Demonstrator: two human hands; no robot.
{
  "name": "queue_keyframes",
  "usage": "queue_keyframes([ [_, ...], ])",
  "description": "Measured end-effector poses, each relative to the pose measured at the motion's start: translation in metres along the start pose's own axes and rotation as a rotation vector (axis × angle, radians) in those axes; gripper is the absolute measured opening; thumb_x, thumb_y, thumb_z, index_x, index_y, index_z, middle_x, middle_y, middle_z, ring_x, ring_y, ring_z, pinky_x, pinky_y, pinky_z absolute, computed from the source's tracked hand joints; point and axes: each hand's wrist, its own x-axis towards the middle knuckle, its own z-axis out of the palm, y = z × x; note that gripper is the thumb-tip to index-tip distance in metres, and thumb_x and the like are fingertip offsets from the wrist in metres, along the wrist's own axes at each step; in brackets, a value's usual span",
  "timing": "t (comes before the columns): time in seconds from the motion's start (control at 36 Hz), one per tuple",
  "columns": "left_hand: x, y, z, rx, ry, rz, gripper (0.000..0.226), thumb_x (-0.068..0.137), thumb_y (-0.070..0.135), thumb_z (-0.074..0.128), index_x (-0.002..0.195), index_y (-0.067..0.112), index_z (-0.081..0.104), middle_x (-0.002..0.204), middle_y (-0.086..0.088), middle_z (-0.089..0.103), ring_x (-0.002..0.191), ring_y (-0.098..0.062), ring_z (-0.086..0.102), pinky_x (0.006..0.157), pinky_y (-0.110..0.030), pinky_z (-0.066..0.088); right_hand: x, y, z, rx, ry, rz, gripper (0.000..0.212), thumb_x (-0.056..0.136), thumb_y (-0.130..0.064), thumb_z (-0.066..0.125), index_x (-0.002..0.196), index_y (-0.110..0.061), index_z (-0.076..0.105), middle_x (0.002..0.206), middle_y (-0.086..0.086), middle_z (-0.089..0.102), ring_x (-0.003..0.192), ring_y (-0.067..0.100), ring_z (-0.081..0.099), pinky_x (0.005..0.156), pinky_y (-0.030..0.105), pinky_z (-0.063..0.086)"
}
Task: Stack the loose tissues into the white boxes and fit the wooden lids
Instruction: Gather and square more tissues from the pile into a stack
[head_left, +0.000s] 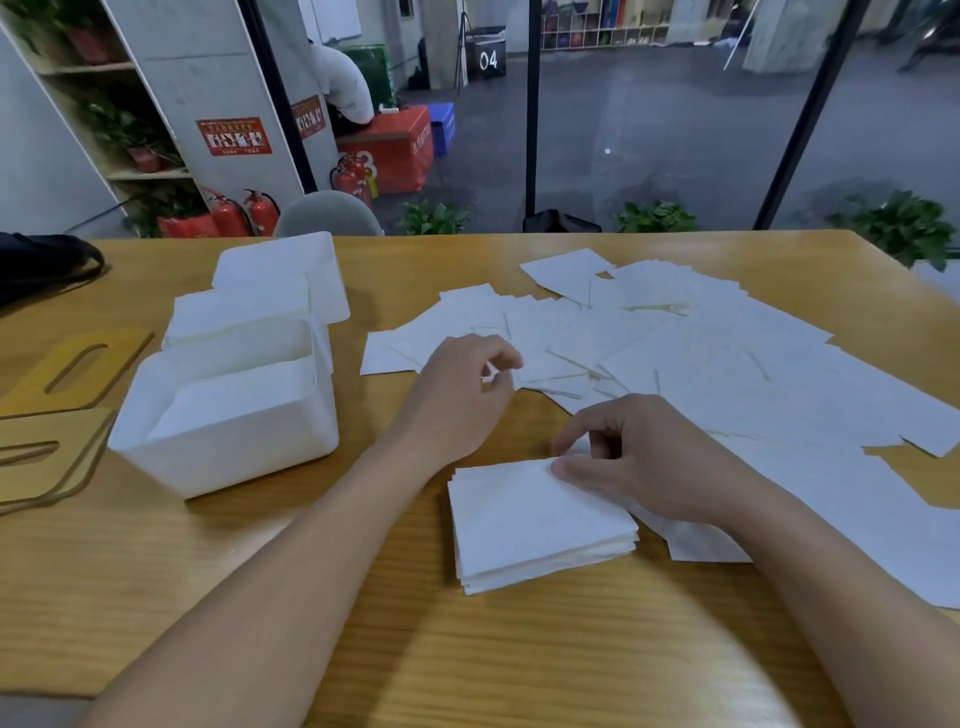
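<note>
Wooden desk (363, 649), left to right: wooden lids (62, 395) flat at left edge; white boxes (228, 415) beside them, nearest one open, tissues inside. Left hand (457, 395) at edge of loose tissues (727, 374), fingers curled, pinching tissue corner. Neat stack (530, 530) at centre; right hand (644, 457) on its far corner, fingers pinching top sheet. Loose tissues spread across right half.

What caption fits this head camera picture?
Right hand steadies a tissue stack while left hand reaches loose tissues.
</note>
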Motion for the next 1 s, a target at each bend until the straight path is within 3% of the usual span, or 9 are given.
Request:
queue_keyframes([
  [0.14, 0.031, 0.015, 0.019, 0.178, -0.002, -0.154, 0.031, 0.110, 0.046, 0.056, 0.133, 0.025, 0.055, 0.108, 0.004, 0.071, 0.101, -0.020, 0.066, 0.079, -0.038, 0.056, -0.001, 0.000, -0.001, 0.009, -0.018, 0.005, 0.011, 0.092, -0.053, 0.082, 0.094, -0.042, 0.080, 0.062, -0.010, 0.055, 0.055, 0.005, 0.048, 0.054, 0.019, 0.039],
  [0.31, 0.052, 0.017, 0.034, 0.403, 0.015, -0.212, 0.046, 0.105, 0.058, 0.063, 0.117, 0.015, 0.052, 0.099, -0.004, 0.066, 0.094, -0.029, 0.062, 0.070, -0.040, 0.048, -0.001, 0.001, -0.001, -0.017, -0.022, 0.006, 0.013, 0.093, -0.054, 0.081, 0.093, -0.041, 0.079, 0.063, -0.010, 0.056, 0.056, 0.004, 0.049, 0.056, 0.022, 0.040],
  [0.42, 0.062, 0.021, 0.038, 0.445, 0.015, -0.232, 0.049, 0.100, 0.061, 0.068, 0.106, 0.017, 0.048, 0.090, -0.001, 0.056, 0.082, -0.026, 0.054, 0.057, -0.035, 0.032, -0.001, 0.002, -0.001, -0.033, -0.025, 0.014, 0.014, 0.094, -0.056, 0.079, 0.095, -0.042, 0.078, 0.066, -0.011, 0.059, 0.058, 0.004, 0.052, 0.059, 0.026, 0.043],
  [0.53, 0.067, 0.019, 0.041, 0.423, 0.025, -0.220, 0.047, 0.098, 0.057, 0.074, 0.114, 0.016, 0.055, 0.108, -0.004, 0.066, 0.089, -0.027, 0.055, 0.072, -0.037, 0.039, -0.001, 0.003, -0.001, -0.063, -0.025, 0.013, 0.016, 0.094, -0.060, 0.077, 0.098, -0.044, 0.077, 0.069, -0.013, 0.061, 0.059, 0.004, 0.054, 0.057, 0.020, 0.041],
  [0.64, 0.065, 0.019, 0.040, 0.283, 0.040, -0.257, 0.054, 0.096, 0.045, 0.081, 0.132, 0.015, 0.057, 0.119, -0.005, 0.068, 0.107, -0.030, 0.065, 0.081, -0.039, 0.050, -0.001, 0.002, -0.001, -0.084, -0.026, 0.017, 0.017, 0.095, -0.060, 0.076, 0.099, -0.044, 0.076, 0.071, -0.013, 0.062, 0.060, 0.004, 0.055, 0.056, 0.018, 0.042],
  [0.72, 0.064, 0.019, 0.037, 0.180, 0.048, -0.299, 0.045, 0.094, 0.035, 0.083, 0.128, 0.017, 0.060, 0.119, -0.003, 0.072, 0.109, -0.027, 0.068, 0.083, -0.038, 0.052, -0.002, 0.001, -0.001, -0.081, -0.025, 0.019, 0.017, 0.095, -0.060, 0.076, 0.099, -0.043, 0.077, 0.070, -0.012, 0.062, 0.059, 0.004, 0.054, 0.056, 0.019, 0.042],
  [0.78, 0.063, 0.017, 0.031, 0.046, 0.056, -0.340, 0.041, 0.093, 0.031, 0.083, 0.128, 0.017, 0.066, 0.116, 0.001, 0.075, 0.105, -0.021, 0.071, 0.082, -0.034, 0.055, -0.002, 0.001, -0.001, -0.082, -0.023, 0.017, 0.017, 0.094, -0.060, 0.077, 0.100, -0.043, 0.077, 0.071, -0.012, 0.063, 0.059, 0.004, 0.055, 0.056, 0.019, 0.042],
  [0.86, 0.058, 0.012, 0.019, -0.192, 0.087, -0.388, 0.040, 0.091, 0.026, 0.082, 0.129, 0.024, 0.071, 0.108, 0.008, 0.073, 0.092, -0.010, 0.071, 0.070, -0.028, 0.055, -0.002, 0.000, -0.001, -0.083, -0.022, 0.017, 0.017, 0.094, -0.060, 0.076, 0.099, -0.043, 0.077, 0.072, -0.011, 0.064, 0.060, 0.005, 0.055, 0.056, 0.019, 0.042],
  [1.0, 0.044, -0.004, 0.004, -0.453, 0.155, -0.382, 0.027, 0.092, 0.013, 0.069, 0.107, 0.035, 0.075, 0.094, 0.003, 0.066, 0.076, -0.003, 0.061, 0.063, -0.021, 0.050, -0.003, 0.000, 0.000, -0.084, -0.016, 0.001, 0.016, 0.095, -0.059, 0.076, 0.098, -0.043, 0.077, 0.071, -0.010, 0.063, 0.059, 0.005, 0.055, 0.055, 0.020, 0.042],
])
